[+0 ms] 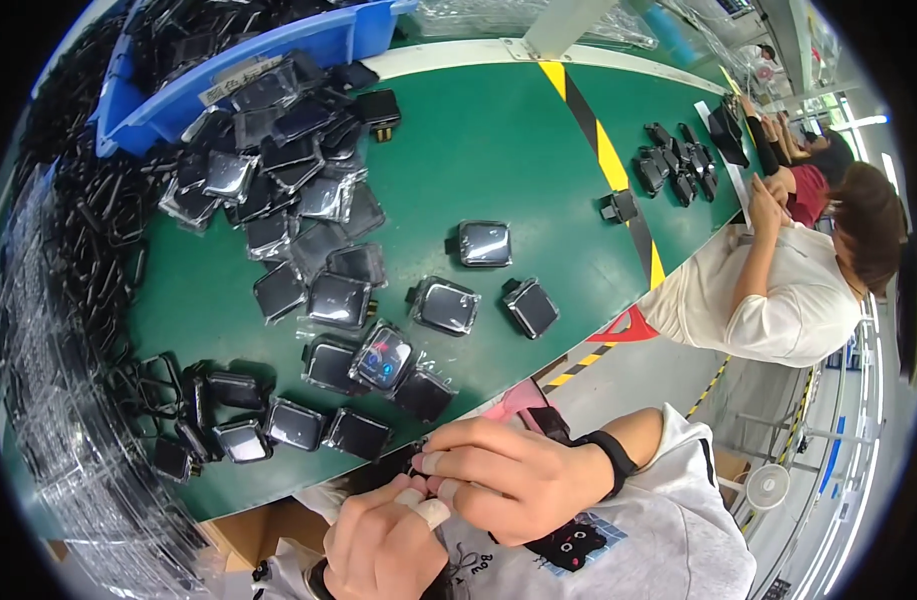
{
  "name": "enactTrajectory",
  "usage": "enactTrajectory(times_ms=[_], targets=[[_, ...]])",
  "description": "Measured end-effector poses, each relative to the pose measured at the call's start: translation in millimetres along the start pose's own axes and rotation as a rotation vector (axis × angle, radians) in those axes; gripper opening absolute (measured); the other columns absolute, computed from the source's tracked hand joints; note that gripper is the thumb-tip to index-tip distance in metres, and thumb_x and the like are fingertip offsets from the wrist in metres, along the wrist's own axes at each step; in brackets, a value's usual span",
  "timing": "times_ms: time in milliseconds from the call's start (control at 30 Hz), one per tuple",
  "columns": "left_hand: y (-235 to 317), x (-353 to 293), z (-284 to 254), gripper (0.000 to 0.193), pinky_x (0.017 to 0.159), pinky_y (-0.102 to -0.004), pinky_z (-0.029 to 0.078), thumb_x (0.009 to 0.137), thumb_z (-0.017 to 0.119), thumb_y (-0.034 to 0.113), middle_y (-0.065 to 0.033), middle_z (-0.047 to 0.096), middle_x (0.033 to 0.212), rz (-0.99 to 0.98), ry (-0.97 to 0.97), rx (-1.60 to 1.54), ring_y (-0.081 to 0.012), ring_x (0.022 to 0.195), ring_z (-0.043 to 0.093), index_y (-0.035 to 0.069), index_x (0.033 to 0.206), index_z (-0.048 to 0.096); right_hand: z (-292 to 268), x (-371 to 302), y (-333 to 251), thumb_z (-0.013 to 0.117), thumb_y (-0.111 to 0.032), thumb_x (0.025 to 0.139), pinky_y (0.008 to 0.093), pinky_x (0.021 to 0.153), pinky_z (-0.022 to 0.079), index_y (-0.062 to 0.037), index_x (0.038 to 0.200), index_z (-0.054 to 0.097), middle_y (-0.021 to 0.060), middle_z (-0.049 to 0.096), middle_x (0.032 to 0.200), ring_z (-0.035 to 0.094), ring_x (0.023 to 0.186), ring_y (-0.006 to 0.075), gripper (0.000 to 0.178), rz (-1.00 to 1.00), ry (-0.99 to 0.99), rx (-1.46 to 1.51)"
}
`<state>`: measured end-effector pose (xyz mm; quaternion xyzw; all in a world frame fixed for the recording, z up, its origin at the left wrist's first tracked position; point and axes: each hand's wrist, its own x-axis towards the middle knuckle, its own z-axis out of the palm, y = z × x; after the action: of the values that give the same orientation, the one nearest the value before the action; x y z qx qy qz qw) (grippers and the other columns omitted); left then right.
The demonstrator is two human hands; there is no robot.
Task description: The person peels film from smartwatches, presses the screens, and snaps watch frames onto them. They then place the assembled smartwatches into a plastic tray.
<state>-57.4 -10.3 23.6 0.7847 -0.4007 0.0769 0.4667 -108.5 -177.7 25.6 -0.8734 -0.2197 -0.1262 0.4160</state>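
At the table's front edge my left hand (383, 545) and my right hand (523, 480) meet, fingertips pinched together. A small dark part shows between them, but the fingers hide most of it and I cannot tell its kind. Pale covers wrap some fingertips, and a black band circles my right wrist. Just beyond the hands lie square black watch bodies, among them a dark one (358, 434) and one with a colourful face (382, 357). Others in clear film, such as this watch body (446, 305), are spread over the green table (458, 150).
A heap of film-wrapped watch screens (318, 190) lies before a blue bin (248, 60). Black frames and clear plastic pile up at the left (68, 300). Yellow-black tape (608, 155) crosses the table. Beyond it sit more black watch bodies (678, 165) and a co-worker in white (798, 290).
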Motion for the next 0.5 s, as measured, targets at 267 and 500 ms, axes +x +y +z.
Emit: enactTrajectory(times_ms=[267,500], targets=[[-12.5,-22.1,-2.5,0.027,0.055,-0.0318,0.054,0.061,0.061,-0.004,-0.0107,0.058,0.072,0.019,0.064,0.030,-0.0285,0.065,0.063,-0.002,0.086,0.052,6.1,11.1,10.0,0.060,0.004,0.070,0.0384,0.072,0.054,0.0101,0.088,0.056,0.0231,0.061,0.098,0.061,0.088,0.0368,0.019,-0.051,-0.055,0.126],[-10.8,-12.1,-14.9,0.033,0.059,-0.0309,0.050,0.059,0.061,-0.018,-0.0138,0.060,0.079,0.012,0.022,-0.020,-0.0259,0.068,0.061,0.004,0.078,0.044,9.9,17.2,12.2,0.074,-0.009,0.070,0.0380,0.070,0.051,0.0080,0.088,0.060,0.0194,0.063,0.098,0.062,0.090,0.0340,0.029,-0.090,-0.057,0.029]])
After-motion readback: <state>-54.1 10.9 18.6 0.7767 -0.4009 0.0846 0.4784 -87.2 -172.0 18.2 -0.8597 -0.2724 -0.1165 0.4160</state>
